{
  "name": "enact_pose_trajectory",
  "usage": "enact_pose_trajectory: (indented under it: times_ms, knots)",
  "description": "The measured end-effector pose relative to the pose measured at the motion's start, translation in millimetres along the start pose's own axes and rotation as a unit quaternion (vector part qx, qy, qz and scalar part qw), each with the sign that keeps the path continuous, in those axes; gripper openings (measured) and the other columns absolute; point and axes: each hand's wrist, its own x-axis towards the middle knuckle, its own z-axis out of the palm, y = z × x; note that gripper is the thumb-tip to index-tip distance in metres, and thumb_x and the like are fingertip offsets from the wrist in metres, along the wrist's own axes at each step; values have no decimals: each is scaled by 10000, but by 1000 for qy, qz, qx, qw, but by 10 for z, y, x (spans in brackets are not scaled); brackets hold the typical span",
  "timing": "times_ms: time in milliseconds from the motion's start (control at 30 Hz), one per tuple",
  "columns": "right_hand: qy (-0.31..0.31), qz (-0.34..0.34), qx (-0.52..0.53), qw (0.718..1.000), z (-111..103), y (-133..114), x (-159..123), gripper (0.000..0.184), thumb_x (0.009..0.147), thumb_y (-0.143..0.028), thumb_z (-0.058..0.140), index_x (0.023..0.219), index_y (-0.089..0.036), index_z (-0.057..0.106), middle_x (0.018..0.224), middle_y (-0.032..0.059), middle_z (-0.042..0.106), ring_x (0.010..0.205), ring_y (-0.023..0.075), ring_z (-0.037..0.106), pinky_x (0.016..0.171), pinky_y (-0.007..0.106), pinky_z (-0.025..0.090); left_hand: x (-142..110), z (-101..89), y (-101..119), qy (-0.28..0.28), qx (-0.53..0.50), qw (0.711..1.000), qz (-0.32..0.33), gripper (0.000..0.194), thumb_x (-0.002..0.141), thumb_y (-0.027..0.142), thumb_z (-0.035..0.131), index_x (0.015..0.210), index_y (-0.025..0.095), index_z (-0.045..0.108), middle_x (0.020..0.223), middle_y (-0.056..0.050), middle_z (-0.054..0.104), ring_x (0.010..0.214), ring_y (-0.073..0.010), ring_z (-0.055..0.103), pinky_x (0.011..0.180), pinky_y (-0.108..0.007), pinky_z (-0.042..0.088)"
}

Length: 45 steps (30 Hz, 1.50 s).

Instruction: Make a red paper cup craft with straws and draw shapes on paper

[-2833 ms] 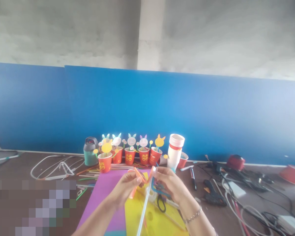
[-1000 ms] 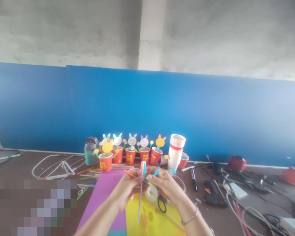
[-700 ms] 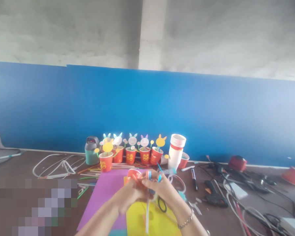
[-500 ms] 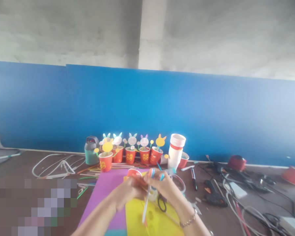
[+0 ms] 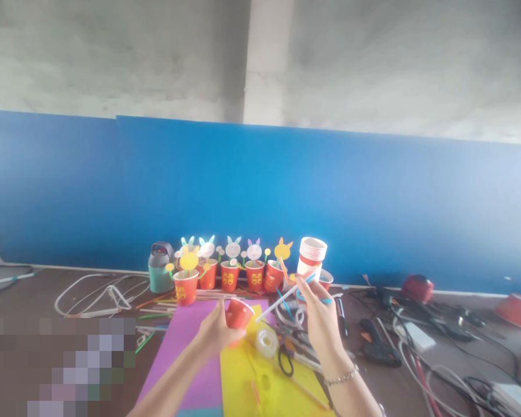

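Note:
My left hand (image 5: pixel 215 330) is wrapped round a small red paper cup (image 5: pixel 239 314), tilted with its white rim to the right. In the fingers of my right hand (image 5: pixel 323 315) is a thin white stick (image 5: pixel 280 301), slanting down toward the cup, its tip apart from the rim. Blue shows near the stick's upper end and between the fingers; what that second blue bit is I cannot tell. Below lie a yellow sheet (image 5: pixel 243 385) and a purple sheet (image 5: pixel 191 341). A roll of clear tape (image 5: pixel 267 343) and black-handled scissors (image 5: pixel 285 360) rest near the yellow sheet.
Several red cups (image 5: pixel 230 277) with paper animal heads line the back, beside a stack of white cups (image 5: pixel 311 258). A green bottle (image 5: pixel 160 269) stands left. Rightward lie a black glue gun (image 5: pixel 377 341), a marker (image 5: pixel 341 315) and tangled cables (image 5: pixel 443 347).
My hands have moved apart from being close together. The right hand went up and right with the white stick, which now slants; the left hand keeps the red cup, now more plainly seen.

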Motion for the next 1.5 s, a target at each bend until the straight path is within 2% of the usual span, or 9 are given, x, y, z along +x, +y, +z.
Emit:
enact_pose_trajectory:
  times_ms: [100, 200, 333, 433, 567, 733, 933, 1100, 1500]
  knots:
    - [19, -53, 45, 997, -18, -70, -32, 350, 653, -452, 778, 862, -187, 685, 639, -38, 559, 507, 80, 430, 437, 201, 333, -28, 38, 115, -49, -44, 997, 36, 742, 587, 202, 675, 1292, 210, 446, 1175, -102, 605, 1044, -282, 569, 819, -344, 466]
    - [-4, -104, 37, 994, -58, -144, -59, 287, 705, -433, 746, 842, -190, 680, 601, -38, 532, 489, 83, 401, 441, 210, 324, -67, 55, 165, -178, -163, 966, 88, 712, 612, 153, 682, 1284, 216, 454, 1131, -83, 624, 1010, -249, 574, 775, -307, 468]
    - [-155, -130, -34, 979, -69, -228, -138, 236, 716, -404, 743, 798, -185, 710, 663, 14, 608, 567, 122, 474, 503, 234, 385, -115, 65, 115, -308, -260, 910, 95, 665, 654, 186, 739, 1270, 200, 488, 947, -65, 658, 802, -202, 586, 698, -312, 451]
    - [-263, -127, -74, 953, -24, -247, -231, 207, 749, -388, 718, 797, -188, 711, 692, 18, 618, 586, 120, 476, 522, 232, 389, -180, 57, 143, -356, -305, 880, 70, 644, 575, 262, 816, 1170, 166, 589, 999, -77, 651, 902, -239, 578, 764, -320, 430]
    - [-333, -117, -117, 928, 62, -201, -325, 197, 788, -376, 688, 799, -180, 683, 698, 10, 601, 612, 117, 476, 544, 228, 389, -279, 69, 275, -423, -372, 826, 39, 650, 530, 439, 831, 1065, 117, 650, 879, -77, 658, 867, -244, 588, 756, -316, 426]
    - [-347, -114, -116, 924, 97, -182, -353, 197, 802, -362, 680, 765, -170, 656, 686, -2, 551, 621, 109, 456, 546, 225, 374, -282, 91, 306, -386, -339, 855, 70, 635, 524, 361, 864, 1074, 152, 626, 945, -57, 638, 856, -206, 571, 753, -293, 413]
    - [-400, -162, -132, 892, 52, -305, -373, 158, 830, -338, 656, 778, -193, 688, 738, 7, 559, 671, 128, 486, 598, 252, 384, -175, -29, 123, -377, -281, 879, 86, 746, 555, 302, 863, 1220, 241, 528, 1166, -64, 572, 1062, -287, 518, 889, -414, 407]
    - [-410, -199, -141, 879, 94, -363, -437, 139, 823, -335, 666, 804, -215, 733, 766, 29, 595, 711, 152, 548, 618, 265, 419, -147, -74, 90, -384, -269, 877, 108, 796, 538, 290, 865, 1251, 262, 515, 1248, -62, 523, 1118, -314, 485, 943, -461, 385]
    - [-414, -202, -125, 879, 90, -369, -451, 79, 816, -275, 681, 823, -226, 743, 775, 21, 592, 706, 136, 550, 619, 243, 433, -141, -82, 89, -396, -292, 866, 87, 780, 526, 386, 848, 1222, 218, 536, 1129, -66, 586, 1089, -337, 496, 895, -419, 389]
